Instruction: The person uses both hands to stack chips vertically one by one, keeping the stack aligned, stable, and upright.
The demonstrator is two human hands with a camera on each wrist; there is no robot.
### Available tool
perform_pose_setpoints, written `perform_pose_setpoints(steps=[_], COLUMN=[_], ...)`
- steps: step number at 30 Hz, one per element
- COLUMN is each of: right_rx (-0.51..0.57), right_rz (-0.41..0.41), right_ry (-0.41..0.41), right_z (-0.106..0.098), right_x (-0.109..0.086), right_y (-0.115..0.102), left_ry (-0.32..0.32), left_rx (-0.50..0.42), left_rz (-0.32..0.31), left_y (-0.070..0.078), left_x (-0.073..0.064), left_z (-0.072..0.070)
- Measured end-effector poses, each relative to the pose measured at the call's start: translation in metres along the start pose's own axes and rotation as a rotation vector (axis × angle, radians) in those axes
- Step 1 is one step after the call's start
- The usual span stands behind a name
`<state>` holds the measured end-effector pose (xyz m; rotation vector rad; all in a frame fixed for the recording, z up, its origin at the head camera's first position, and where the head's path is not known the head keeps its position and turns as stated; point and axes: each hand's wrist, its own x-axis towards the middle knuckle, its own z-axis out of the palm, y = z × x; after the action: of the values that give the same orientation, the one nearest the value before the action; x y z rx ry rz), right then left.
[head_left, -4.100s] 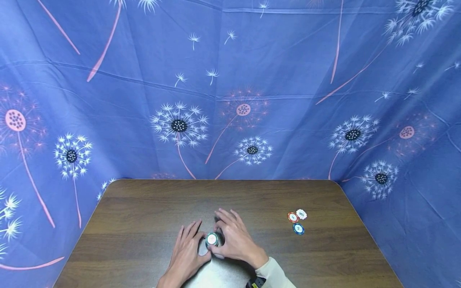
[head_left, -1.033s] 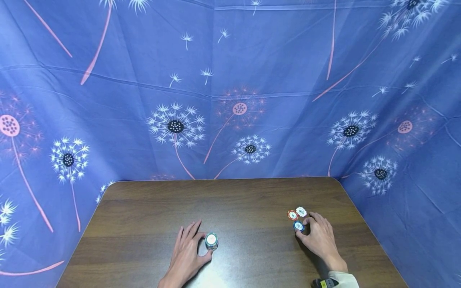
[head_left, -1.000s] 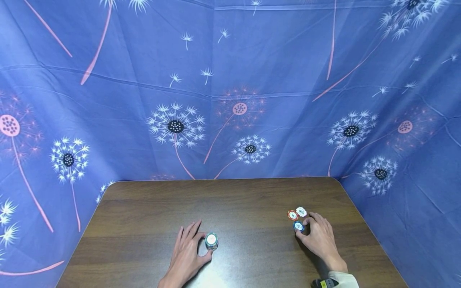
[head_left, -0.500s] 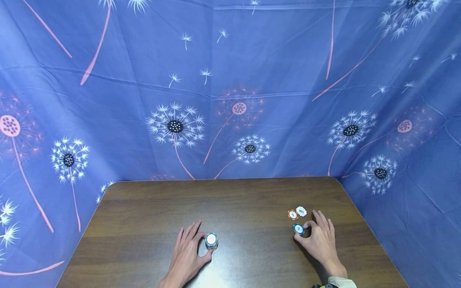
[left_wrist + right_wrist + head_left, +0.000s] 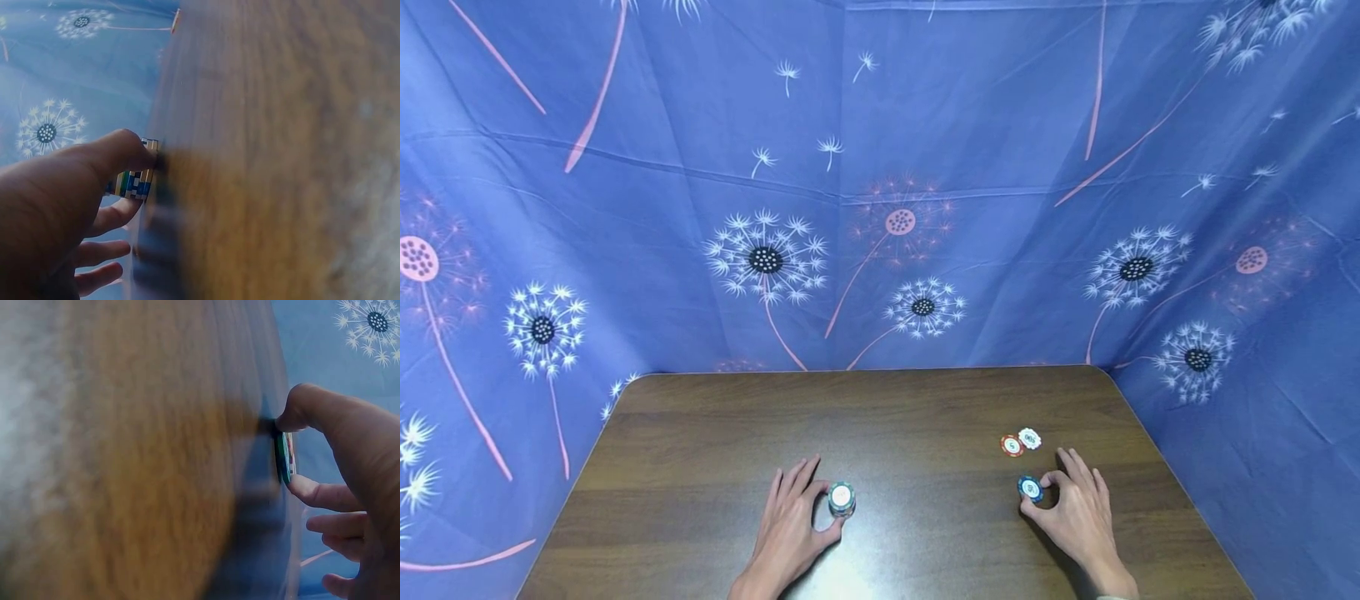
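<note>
In the head view my left hand (image 5: 790, 521) pinches a stack of poker chips (image 5: 842, 497) between thumb and index finger; the top chip is green with a white centre. Several layered edges of the stack (image 5: 134, 182) show in the left wrist view, partly behind the thumb. Further right, my right hand (image 5: 1078, 518) pinches a blue poker chip (image 5: 1030, 489) by its edge, the other fingers spread loosely. Seen from the right wrist, that chip (image 5: 283, 457) stands edge-on between thumb and index fingertip, low over the wood.
A red poker chip (image 5: 1011, 446) and a white one marked 500 (image 5: 1030, 438) lie side by side just beyond the blue chip. Under everything is a brown wooden table (image 5: 737, 417), with a blue dandelion-print cloth (image 5: 1000, 283) hanging around its back and sides.
Earlier both hands were around the stack; the right hand has since moved right to the blue chip. That chip has shifted toward me, away from the red and white ones. The left hand stays put.
</note>
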<state>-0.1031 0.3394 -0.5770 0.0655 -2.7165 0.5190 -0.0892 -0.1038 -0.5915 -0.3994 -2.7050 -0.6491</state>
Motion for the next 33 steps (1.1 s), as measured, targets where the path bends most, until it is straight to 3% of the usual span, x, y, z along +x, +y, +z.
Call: perform_pose_setpoints(steps=[13,20,33], right_rx=[0.017,0.055,0.108], right_rz=[-0.016,-0.049,-0.274], right_ry=[0.035,0.000,-0.031], right_z=[-0.011,-0.008,0.022], right_x=[-0.009,-0.006,0.004], right_y=[-0.006,-0.023,-0.085], left_ry=[-0.014,0.005,0.011], left_rx=[-0.022,-0.013,-0.022], left_rz=[-0.001,0.013,0.011], left_y=[0.002,0.001,0.001], left_x=[0.004,0.005,0.005], left_z=[-0.004,-0.003,-0.004])
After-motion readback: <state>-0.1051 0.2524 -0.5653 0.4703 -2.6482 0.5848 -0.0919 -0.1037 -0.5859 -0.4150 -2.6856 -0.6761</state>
